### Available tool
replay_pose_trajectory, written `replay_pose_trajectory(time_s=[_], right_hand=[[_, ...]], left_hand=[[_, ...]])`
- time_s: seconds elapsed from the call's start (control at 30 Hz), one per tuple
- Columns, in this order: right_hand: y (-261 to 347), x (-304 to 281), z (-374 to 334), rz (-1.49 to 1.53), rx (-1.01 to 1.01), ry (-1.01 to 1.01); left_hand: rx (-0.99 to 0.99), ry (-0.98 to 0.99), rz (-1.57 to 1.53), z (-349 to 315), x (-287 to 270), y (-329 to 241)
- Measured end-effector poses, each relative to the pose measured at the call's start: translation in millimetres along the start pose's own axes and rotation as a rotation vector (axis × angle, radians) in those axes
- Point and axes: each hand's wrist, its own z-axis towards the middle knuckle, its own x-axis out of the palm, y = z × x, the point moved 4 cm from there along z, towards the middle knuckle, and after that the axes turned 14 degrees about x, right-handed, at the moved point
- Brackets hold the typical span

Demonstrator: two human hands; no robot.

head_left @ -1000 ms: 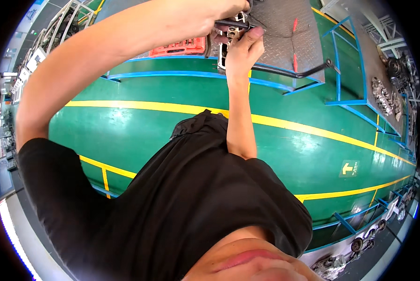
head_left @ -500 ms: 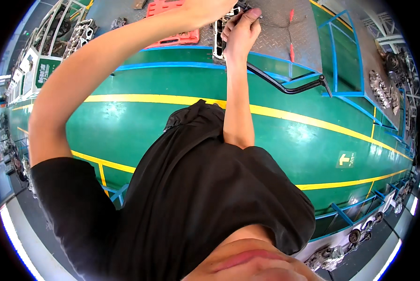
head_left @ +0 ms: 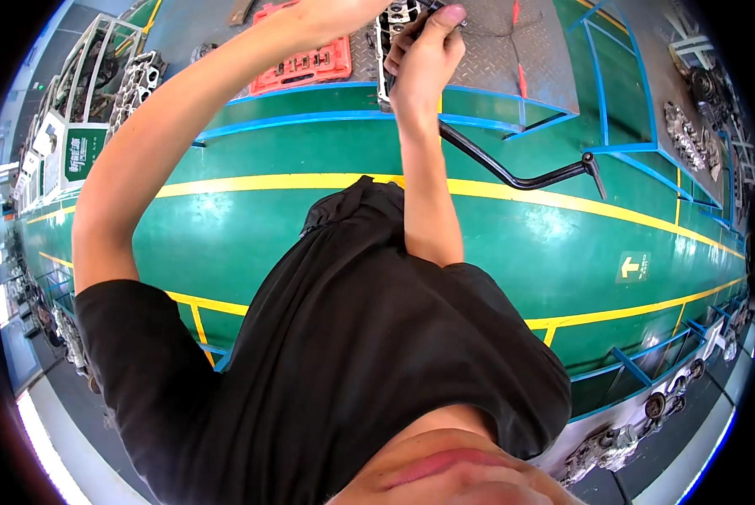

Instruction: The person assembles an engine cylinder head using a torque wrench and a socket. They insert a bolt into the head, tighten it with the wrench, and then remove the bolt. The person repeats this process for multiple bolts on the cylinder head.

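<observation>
At the top of the view my left hand reaches in over the workbench; its fingers are cut off by the upper edge. My right hand is closed beside it, thumb on top, around a black metal tool of which little shows. Under both hands lies an engine cylinder head, a long light-metal casting partly covered by the right hand. A black bent bar with a short crosspiece at its end runs out from behind my right wrist, past the bench's front edge. Whether it joins the held tool is hidden.
A red tool case with sockets or bits lies open left of the casting. Right of it is a thin cord with red ends on the metal bench top. Blue rails edge the bench. Engine parts sit farther right.
The view has shifted slightly, so the bench sits a little higher. My left hand has moved left and up, more out of view. My right hand keeps its grip; the bar hangs slightly lower.
</observation>
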Motion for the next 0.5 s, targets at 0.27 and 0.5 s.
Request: replay_pose_trajectory(time_s=[0.27,0.5], right_hand=[[-14.3,-6.9,16.2,-0.154,-0.613,-0.241],[-22.5,-4.9,25.3,0.060,-0.378,-0.115]], left_hand=[[-0.746,-0.178,0.016,-35.7,71.2,79.9],[-0.716,-0.126,0.182,-7.5,35.1,18.5]])
